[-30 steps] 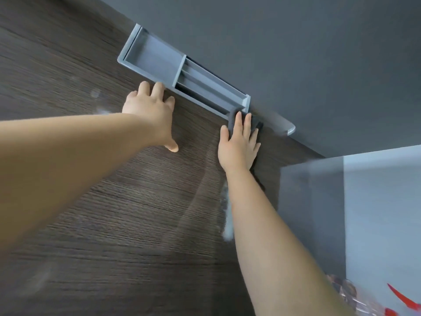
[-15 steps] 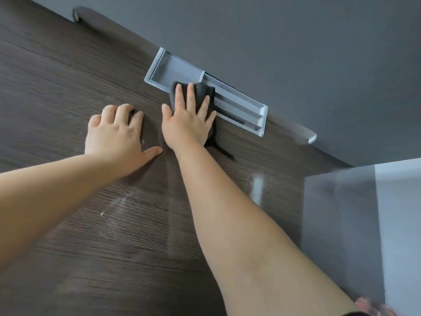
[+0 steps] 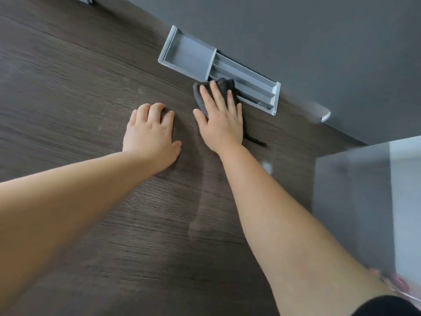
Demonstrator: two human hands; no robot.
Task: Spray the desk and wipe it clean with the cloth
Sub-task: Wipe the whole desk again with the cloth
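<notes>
While both bare forearms stretch out from the near edge, a black sleeve [image 3: 387, 306] shows in the lower right corner, with a pinkish thing [image 3: 397, 281] beside it (too blurred to name). A pale grey panel [image 3: 364, 201] stands along the right side. The desk [image 3: 68, 87] is dark wood grain, and a shiny streak [image 3: 200, 201] runs up it between the two arms toward the hands.

Farther out, the left hand [image 3: 150, 135] rests palm down on the bare wood, thumb out to the side, fingertips bent a little against the surface, holding nothing. Just beside it, not touching, the right hand [image 3: 219, 122] lies flat with its fingers straight and slightly spread, pressing down on the cloth [image 3: 224, 86]. The cloth is dark grey and bunched. It sits under those fingers on the desk at the near rim of a grey recessed tray [image 3: 189, 55], and its far edge laps onto the slotted right section of that tray. A thin tail of it pokes out on the wood to the right of the wrist.

The tray's left section is a plain open compartment. Behind it rises a dark grey wall [image 3: 319, 42], and a small rounded grey bracket [image 3: 319, 112] sits where wall meets desk, to the right of the tray.
</notes>
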